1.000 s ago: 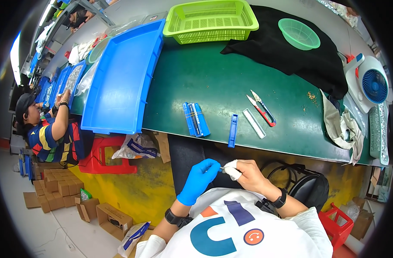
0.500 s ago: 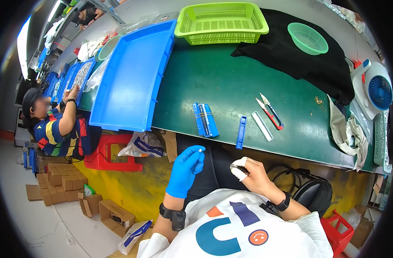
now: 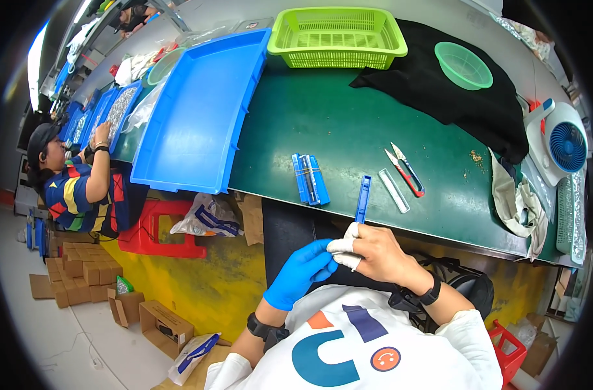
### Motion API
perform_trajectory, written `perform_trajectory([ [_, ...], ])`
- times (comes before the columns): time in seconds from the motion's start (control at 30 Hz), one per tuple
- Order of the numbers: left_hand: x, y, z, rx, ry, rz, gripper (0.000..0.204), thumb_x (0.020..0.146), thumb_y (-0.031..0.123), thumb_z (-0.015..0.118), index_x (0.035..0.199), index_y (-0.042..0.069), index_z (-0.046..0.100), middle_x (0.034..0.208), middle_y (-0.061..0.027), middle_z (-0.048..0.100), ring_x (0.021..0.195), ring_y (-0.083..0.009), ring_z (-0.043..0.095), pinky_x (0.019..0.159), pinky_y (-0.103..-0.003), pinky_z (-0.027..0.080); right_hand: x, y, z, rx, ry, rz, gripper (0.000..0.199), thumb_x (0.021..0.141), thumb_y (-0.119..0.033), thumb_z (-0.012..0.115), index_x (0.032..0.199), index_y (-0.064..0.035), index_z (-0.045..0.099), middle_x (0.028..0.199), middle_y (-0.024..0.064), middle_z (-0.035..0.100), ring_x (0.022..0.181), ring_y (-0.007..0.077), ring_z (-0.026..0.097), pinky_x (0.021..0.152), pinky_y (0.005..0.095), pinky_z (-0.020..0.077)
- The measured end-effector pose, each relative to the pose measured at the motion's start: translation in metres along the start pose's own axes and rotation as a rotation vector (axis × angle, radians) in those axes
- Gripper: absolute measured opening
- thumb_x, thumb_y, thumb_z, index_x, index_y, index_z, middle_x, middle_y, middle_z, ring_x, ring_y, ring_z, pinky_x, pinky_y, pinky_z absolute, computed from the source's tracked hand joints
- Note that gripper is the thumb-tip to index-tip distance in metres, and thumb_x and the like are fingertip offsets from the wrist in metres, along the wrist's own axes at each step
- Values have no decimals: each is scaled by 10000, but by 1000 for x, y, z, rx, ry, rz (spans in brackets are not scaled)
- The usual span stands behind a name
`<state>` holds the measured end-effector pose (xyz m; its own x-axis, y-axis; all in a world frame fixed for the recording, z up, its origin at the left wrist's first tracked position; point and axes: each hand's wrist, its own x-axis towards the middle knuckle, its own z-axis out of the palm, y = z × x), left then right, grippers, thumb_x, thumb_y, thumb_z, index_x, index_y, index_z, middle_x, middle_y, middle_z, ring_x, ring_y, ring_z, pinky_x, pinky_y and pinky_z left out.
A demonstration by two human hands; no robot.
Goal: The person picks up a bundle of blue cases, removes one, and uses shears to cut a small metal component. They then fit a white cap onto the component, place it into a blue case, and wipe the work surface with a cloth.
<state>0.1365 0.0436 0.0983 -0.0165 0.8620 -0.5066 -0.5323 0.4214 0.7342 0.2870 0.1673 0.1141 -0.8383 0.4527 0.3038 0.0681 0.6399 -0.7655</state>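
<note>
Left hand (image 3: 300, 274) has rejoined right hand (image 3: 378, 255) near a slim blue case (image 3: 363, 196).

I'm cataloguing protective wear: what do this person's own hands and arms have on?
The left hand wears a blue glove reaching the wrist, with a bulky black strap above. The right hand has white finger covers and a black wristband. White sleeves stop short of both wrists.

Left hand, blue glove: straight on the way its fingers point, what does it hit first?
Most likely the right hand: its white-covered fingertips lie right ahead of the left hand. Whether the two touch is unclear from this view.
</note>
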Motion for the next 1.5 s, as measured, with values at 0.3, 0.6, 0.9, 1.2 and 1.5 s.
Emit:
perform_trajectory([
  [0.3,-4,-5,-7,-378,-21,129,226,863,60,511,1086,23,508,1024,-154,582,677,-126,517,579,-214,421,56,50,-17,-569,84,103,169,728,-141,659,892,-101,646,741,76,517,707,271,554,598,354,444],
  [0.6,-9,-1,-1,-409,-33,116,199,894,91,482,1073,22,536,1005,-169,601,662,-125,525,572,-209,430,45,28,-27,-520,65,192,247,762,-144,629,994,-58,616,793,108,544,749,286,554,647,349,454],
  [0.9,0,-10,2,-269,52,27,198,900,92,484,1066,14,559,847,-99,619,598,-84,510,511,-174,403,-27,-11,-16,90,35,150,245,746,-38,633,989,-30,611,876,111,593,760,256,583,683,314,467],
  [1.2,-2,9,19,224,166,73,138,843,40,564,980,30,570,834,-56,617,648,-70,534,546,-167,411,-43,-8,-10,234,172,293,237,678,-14,689,905,-45,631,822,85,584,718,209,583,634,293,465],
  [1.5,2,0,13,539,195,186,154,815,20,607,966,38,582,839,-34,610,781,-91,582,667,-194,474,-32,-5,-3,61,211,99,225,656,-9,694,869,-52,636,820,79,571,737,215,573,626,292,465],
])
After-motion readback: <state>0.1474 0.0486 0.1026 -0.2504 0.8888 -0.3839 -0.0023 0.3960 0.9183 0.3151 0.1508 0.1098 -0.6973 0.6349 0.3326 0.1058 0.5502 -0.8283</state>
